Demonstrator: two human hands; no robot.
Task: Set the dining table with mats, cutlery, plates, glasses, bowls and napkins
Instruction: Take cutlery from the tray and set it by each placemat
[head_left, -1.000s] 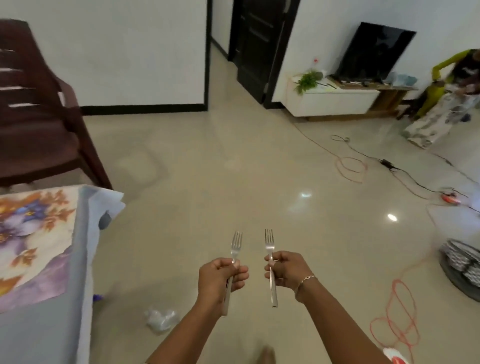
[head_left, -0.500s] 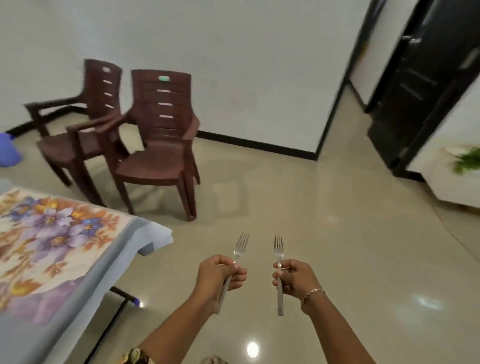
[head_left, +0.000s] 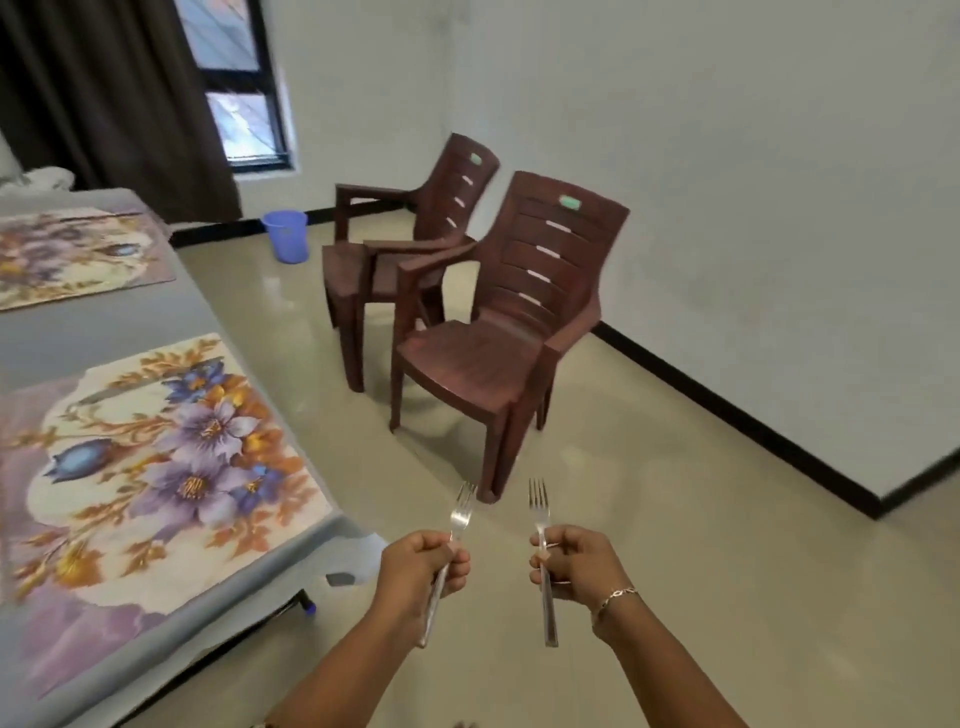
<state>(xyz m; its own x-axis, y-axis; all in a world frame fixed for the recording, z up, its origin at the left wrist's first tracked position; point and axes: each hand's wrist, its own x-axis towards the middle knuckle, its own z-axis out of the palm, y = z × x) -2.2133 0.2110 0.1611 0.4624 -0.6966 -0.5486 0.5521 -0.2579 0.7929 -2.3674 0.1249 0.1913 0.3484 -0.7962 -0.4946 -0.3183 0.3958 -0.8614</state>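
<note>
My left hand (head_left: 423, 569) grips a steel fork (head_left: 460, 512) by its handle, tines pointing up. My right hand (head_left: 579, 564) grips a second steel fork (head_left: 538, 506) the same way, a bracelet on its wrist. Both hands hover over the floor, just right of the corner of the grey dining table (head_left: 119, 327). A floral place mat (head_left: 156, 467) lies on the near part of the table. A second floral mat (head_left: 78, 254) lies farther back. No cutlery, plates or glasses show on the table.
Two brown plastic armchairs (head_left: 498, 332) stand on the tiled floor ahead, near the white wall. A blue bucket (head_left: 285, 234) sits by the dark curtain (head_left: 119, 104) and window. A black table leg (head_left: 249, 629) runs below the table corner.
The view has swung left: the doorway and TV stand went out of sight, the chairs, window and more of the table came in. Both hands still hold their forks upright.
</note>
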